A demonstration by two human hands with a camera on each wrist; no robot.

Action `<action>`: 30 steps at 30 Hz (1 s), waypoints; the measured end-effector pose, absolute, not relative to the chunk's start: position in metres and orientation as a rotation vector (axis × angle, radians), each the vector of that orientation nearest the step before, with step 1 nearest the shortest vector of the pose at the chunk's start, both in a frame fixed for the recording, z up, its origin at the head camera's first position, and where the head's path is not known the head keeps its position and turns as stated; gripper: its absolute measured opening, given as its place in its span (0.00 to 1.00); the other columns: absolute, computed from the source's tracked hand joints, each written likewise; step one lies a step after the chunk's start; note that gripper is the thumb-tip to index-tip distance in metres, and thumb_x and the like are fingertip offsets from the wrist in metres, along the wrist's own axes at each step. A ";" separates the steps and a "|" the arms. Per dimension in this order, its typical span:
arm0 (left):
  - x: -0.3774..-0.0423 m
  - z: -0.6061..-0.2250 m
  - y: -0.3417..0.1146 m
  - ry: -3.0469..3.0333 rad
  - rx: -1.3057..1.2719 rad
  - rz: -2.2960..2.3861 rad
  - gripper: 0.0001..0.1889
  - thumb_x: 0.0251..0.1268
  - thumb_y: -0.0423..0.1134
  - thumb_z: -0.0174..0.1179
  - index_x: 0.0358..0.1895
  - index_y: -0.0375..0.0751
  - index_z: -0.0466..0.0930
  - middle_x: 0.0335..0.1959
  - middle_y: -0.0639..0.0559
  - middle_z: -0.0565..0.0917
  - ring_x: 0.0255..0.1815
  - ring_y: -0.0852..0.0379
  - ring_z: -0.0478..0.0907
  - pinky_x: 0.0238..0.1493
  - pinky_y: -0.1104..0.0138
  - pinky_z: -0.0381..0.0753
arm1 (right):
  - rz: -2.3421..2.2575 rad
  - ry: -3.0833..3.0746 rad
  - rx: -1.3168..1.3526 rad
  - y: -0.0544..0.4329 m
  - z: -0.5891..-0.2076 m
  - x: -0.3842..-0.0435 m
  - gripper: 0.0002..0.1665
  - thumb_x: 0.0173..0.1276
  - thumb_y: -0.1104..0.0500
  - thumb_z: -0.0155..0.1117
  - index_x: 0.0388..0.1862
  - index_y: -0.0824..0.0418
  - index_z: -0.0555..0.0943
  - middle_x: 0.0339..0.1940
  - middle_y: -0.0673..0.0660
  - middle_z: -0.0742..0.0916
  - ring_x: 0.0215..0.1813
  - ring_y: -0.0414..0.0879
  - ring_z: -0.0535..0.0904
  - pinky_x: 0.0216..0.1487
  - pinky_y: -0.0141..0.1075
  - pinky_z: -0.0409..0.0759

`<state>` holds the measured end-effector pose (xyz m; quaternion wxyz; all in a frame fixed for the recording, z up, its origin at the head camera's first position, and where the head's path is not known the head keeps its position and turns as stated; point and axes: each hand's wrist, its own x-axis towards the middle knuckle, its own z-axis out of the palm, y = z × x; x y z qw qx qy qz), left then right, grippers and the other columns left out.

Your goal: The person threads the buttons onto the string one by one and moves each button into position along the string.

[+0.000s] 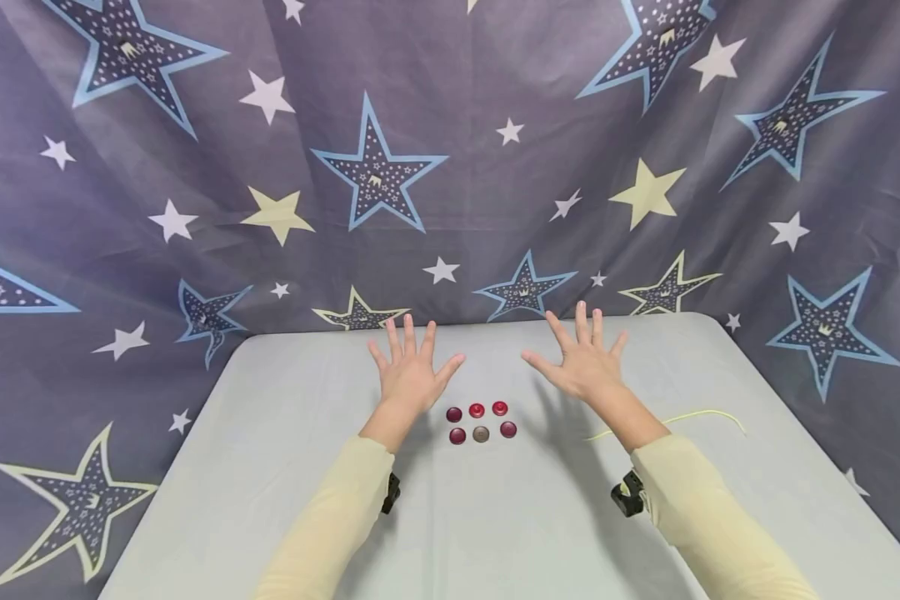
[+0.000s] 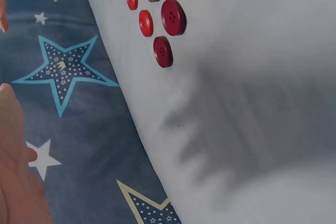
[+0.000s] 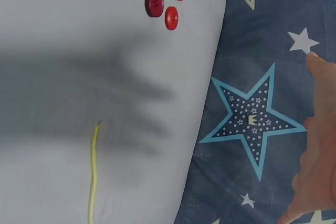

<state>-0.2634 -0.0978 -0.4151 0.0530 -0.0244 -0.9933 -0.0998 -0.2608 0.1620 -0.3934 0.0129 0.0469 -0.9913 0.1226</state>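
Two rows of three round buttons lie near the middle of the table. Two are bright red buttons [image 1: 477, 411], one is a brown button [image 1: 481, 434], and the others are dark red buttons [image 1: 457, 436]. To their left my left hand [image 1: 410, 379] hovers with its fingers spread, holding nothing. On the other side my right hand [image 1: 587, 367] is held up the same way, also without anything in it. A thin yellow cord [image 1: 708, 412] lies on the table at the right, partly hidden under my right forearm.
The light grey table [image 1: 270, 467] ends at a dark curtain [image 1: 465, 167] printed with stars, hanging behind it and at both sides. Black wrist mounts [image 1: 627, 495] sit under both cream sleeves. Shadows of the hands fall across the tabletop.
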 end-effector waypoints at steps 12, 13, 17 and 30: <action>-0.265 -0.424 -0.109 -2.994 -0.089 -0.359 0.45 0.59 0.75 0.34 0.75 0.53 0.46 0.76 0.41 0.39 0.75 0.40 0.24 0.67 0.35 0.33 | 0.407 -3.062 0.187 0.175 -0.399 -0.262 0.53 0.58 0.20 0.36 0.76 0.42 0.42 0.76 0.64 0.37 0.76 0.62 0.29 0.62 0.71 0.26; -0.266 -0.425 -0.110 -2.993 -0.098 -0.374 0.45 0.60 0.74 0.36 0.75 0.53 0.46 0.76 0.41 0.39 0.75 0.40 0.25 0.67 0.35 0.34 | 0.415 -3.056 0.194 0.176 -0.399 -0.262 0.53 0.58 0.20 0.37 0.76 0.42 0.44 0.76 0.64 0.38 0.76 0.63 0.31 0.63 0.71 0.27; -0.266 -0.423 -0.114 -2.982 -0.143 -0.428 0.45 0.60 0.73 0.41 0.74 0.51 0.47 0.76 0.42 0.42 0.76 0.41 0.31 0.68 0.37 0.40 | 0.466 -3.020 0.223 0.183 -0.398 -0.262 0.52 0.59 0.22 0.41 0.75 0.48 0.51 0.76 0.67 0.48 0.76 0.64 0.42 0.65 0.70 0.38; -0.260 -0.437 -0.133 -2.808 -0.313 -0.970 0.34 0.55 0.56 0.64 0.63 0.45 0.69 0.60 0.45 0.74 0.63 0.47 0.69 0.64 0.53 0.67 | 0.587 -2.966 0.337 0.210 -0.419 -0.252 0.43 0.62 0.32 0.54 0.64 0.61 0.69 0.61 0.66 0.77 0.59 0.64 0.73 0.54 0.61 0.69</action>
